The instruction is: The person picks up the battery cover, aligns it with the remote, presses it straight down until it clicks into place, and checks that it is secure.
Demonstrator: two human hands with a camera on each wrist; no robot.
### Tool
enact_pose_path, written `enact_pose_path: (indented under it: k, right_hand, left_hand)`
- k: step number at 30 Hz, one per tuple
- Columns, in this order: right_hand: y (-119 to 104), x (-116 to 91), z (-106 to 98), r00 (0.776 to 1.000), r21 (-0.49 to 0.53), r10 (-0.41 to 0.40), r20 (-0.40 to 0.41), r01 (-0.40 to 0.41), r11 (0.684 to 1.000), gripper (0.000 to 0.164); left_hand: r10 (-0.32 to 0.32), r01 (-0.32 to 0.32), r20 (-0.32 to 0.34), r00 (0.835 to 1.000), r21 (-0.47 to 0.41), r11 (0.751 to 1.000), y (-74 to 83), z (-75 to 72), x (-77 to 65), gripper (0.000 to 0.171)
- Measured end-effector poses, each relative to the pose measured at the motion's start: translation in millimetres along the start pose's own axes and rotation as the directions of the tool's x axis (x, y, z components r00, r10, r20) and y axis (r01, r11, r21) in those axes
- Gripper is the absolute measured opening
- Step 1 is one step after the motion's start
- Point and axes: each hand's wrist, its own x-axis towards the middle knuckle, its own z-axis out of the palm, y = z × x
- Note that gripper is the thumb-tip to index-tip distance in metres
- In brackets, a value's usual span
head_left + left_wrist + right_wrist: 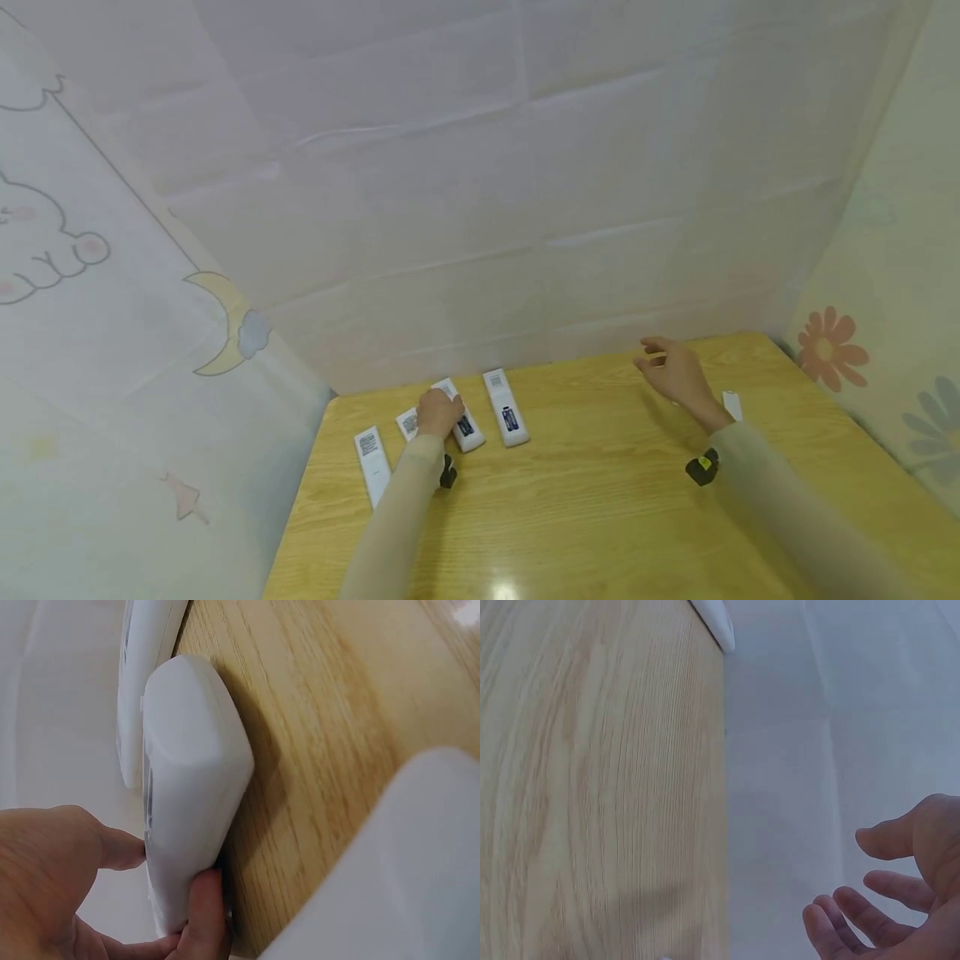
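Left hand (438, 412) holds a white remote control (459, 417) in a thumb-and-finger grip, lower centre-left of the head view on the wooden bench (600, 500). Right hand (675, 371) hovers right of centre, fingers loose and holding nothing.

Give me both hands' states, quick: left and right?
Left hand: grips a white remote between thumb and fingers.
Right hand: open, fingers relaxed, holding nothing, above the wooden table.

Remote (459, 419) half-hidden under left hand (438, 412); white piece (732, 405) at wrist's three o'clock mostly covered; labels too small to read.
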Motion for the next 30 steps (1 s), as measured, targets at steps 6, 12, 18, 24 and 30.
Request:
enact_pose_path:
  k: [6, 12, 18, 24, 30]
  right_hand:
    - [9.6, 3.8, -12.9, 1.0, -0.023, 0.007, -0.002, -0.007, 1.0, 0.055]
    - [21.7, 7.3, -22.0, 1.0, -0.046, -0.004, 0.011, 0.005, 0.999, 0.056]
    - [41.5, 13.2, -28.2, 0.998, -0.081, 0.013, 0.055, -0.008, 0.997, 0.058]
    - [59.9, 12.4, -32.9, 0.988, -0.088, 0.049, 0.147, -0.037, 0.995, 0.06]
    - [78.4, 9.7, -30.5, 0.973, -0.147, 0.049, 0.224, -0.016, 0.989, 0.056]
  left_hand:
    - [-0.002, 0.002, -0.002, 1.0, -0.031, 1.0, 2.1, -2.4, -0.3, 0.037]
    - [-0.017, 0.019, 0.022, 1.0, -0.062, 0.998, -0.2, -1.9, 0.3, 0.039]
    - [-0.006, 0.008, 0.018, 1.0, -0.082, 0.997, -2.0, -5.4, 2.1, 0.042]
    - [-0.017, 0.022, 0.058, 0.998, -0.087, 0.996, -4.1, -5.8, 5.0, 0.04]
    - [-0.014, 0.02, 0.063, 0.998, -0.099, 0.995, -4.3, -5.2, 5.1, 0.035]
